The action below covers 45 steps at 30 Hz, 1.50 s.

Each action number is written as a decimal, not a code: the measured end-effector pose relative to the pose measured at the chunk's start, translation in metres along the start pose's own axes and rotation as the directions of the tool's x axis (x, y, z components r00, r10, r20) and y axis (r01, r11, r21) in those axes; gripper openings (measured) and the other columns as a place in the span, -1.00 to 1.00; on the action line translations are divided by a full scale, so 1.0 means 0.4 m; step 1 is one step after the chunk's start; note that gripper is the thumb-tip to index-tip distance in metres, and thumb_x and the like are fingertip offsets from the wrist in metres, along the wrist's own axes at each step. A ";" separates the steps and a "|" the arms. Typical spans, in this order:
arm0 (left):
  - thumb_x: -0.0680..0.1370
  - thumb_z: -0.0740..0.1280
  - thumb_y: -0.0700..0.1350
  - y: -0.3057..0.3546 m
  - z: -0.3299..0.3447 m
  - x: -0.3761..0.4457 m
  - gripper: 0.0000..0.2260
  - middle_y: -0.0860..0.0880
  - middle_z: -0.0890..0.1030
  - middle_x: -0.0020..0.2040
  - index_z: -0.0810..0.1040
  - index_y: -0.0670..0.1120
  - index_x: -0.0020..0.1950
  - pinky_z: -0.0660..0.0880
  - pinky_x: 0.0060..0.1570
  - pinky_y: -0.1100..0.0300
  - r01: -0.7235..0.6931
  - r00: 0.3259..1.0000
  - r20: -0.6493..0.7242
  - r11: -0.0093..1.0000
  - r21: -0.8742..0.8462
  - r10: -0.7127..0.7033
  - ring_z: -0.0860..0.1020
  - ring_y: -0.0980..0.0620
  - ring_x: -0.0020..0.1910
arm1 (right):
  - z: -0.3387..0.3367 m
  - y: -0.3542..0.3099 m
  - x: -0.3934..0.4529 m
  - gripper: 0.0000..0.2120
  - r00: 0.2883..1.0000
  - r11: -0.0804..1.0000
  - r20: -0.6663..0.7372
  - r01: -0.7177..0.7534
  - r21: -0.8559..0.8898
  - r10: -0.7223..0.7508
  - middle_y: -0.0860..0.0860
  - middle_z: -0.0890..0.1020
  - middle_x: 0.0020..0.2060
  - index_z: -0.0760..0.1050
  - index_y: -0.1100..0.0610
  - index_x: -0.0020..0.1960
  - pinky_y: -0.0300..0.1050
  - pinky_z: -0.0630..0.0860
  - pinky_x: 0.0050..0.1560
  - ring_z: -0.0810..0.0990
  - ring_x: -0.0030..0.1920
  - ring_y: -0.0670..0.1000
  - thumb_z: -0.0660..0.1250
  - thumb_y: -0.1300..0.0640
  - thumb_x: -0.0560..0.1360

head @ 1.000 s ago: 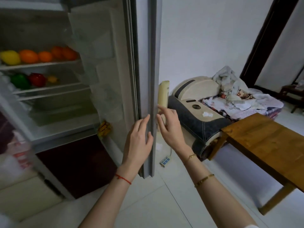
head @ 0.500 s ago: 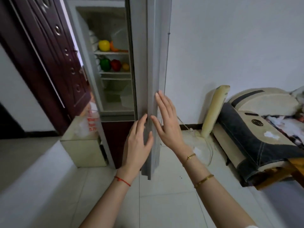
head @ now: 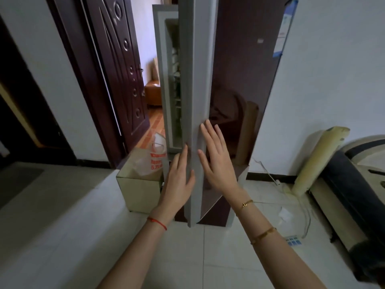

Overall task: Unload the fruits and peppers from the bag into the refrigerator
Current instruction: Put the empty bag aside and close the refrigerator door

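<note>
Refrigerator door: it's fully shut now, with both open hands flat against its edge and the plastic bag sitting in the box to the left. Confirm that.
Not quite. The head view shows the refrigerator door not fully shut: a gap remains, with the shelves inside visible through it. The rest holds: the left hand and right hand lie flat and open against its edge, and the plastic bag sits in the box to the left.

At frame centre the refrigerator door [head: 195,80] stands nearly closed, leaving a narrow slot into the refrigerator [head: 161,59], perhaps too tight for a hand. A box [head: 138,190] and bag [head: 155,157] block the lower left approach.
</note>
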<state>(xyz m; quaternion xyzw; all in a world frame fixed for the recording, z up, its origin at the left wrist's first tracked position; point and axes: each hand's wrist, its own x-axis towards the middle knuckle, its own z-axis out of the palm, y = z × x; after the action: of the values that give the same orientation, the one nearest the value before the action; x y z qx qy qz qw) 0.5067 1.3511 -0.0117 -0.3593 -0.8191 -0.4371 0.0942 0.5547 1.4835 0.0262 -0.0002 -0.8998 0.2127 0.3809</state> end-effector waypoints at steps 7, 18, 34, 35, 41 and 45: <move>0.63 0.23 -0.08 -0.230 -0.101 0.162 -0.26 0.06 0.05 0.60 -0.25 0.19 0.57 0.30 0.46 -0.13 -0.055 0.986 0.152 0.998 -0.038 0.060 0.13 -0.01 0.58 | 0.188 -0.034 0.146 -0.43 0.999 0.999 -0.032 -0.044 0.018 0.044 -0.02 0.01 0.59 0.03 0.11 0.59 0.10 0.10 0.56 -0.05 0.59 -0.02 0.18 0.12 0.66; 0.61 0.27 -0.07 -0.442 -0.167 0.398 -0.32 0.03 0.17 0.58 -0.07 0.15 0.60 0.34 0.45 -0.11 0.098 0.964 0.262 0.974 -0.205 -0.042 0.20 0.04 0.55 | 0.382 -0.014 0.354 -0.37 0.994 0.992 0.003 -0.112 -0.051 0.112 -0.03 -0.01 0.60 -0.06 0.11 0.60 0.09 0.11 0.55 -0.05 0.59 -0.04 0.19 0.10 0.65; 0.63 0.25 -0.20 -0.662 -0.153 0.750 -0.44 0.09 0.30 0.51 0.13 0.02 0.59 0.27 -0.01 0.71 0.149 0.950 0.305 0.956 -0.252 -0.068 0.30 0.25 0.38 | 0.621 0.144 0.630 -0.39 0.992 0.958 -0.019 -0.129 -0.255 0.128 -0.02 -0.01 0.59 -0.02 0.11 0.60 0.02 -0.04 0.58 -0.06 0.59 -0.04 0.19 0.13 0.64; 0.63 0.25 -0.18 -0.675 -0.146 0.774 -0.43 0.10 0.29 0.52 0.12 0.03 0.59 0.26 0.03 0.68 0.144 0.951 0.302 0.958 -0.247 -0.065 0.29 0.23 0.41 | 0.632 0.155 0.645 -0.39 0.991 0.952 -0.028 -0.131 -0.277 0.128 -0.02 0.01 0.59 -0.01 0.11 0.59 0.03 -0.04 0.58 -0.04 0.59 -0.03 0.19 0.13 0.64; 0.61 0.28 -0.16 -0.716 -0.116 0.871 -0.39 0.05 0.27 0.54 0.08 0.01 0.60 0.23 0.35 0.31 0.126 0.960 0.273 0.963 -0.240 -0.058 0.27 0.11 0.49 | 0.686 0.219 0.722 -0.36 0.988 0.926 -0.043 -0.152 -0.347 0.146 -0.02 0.03 0.59 0.00 0.09 0.60 0.07 -0.01 0.58 0.01 0.58 -0.03 0.23 0.10 0.62; 0.59 0.31 -0.19 -0.742 -0.111 0.913 -0.38 0.02 0.26 0.53 0.11 -0.03 0.59 0.18 0.31 0.43 0.083 0.967 0.254 0.974 -0.213 -0.026 0.27 0.10 0.49 | 0.709 0.246 0.765 -0.30 0.984 0.905 -0.037 -0.176 -0.387 0.176 -0.03 0.02 0.59 -0.01 0.08 0.60 0.11 -0.02 0.57 0.01 0.58 -0.03 0.27 0.04 0.59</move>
<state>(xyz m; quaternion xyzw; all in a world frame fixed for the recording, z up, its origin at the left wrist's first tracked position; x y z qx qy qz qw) 0.0360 1.3943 -0.0063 -0.3968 -0.7801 -0.4797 -0.0623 0.1273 1.5141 0.0224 -0.1569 -0.9202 0.0636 0.3530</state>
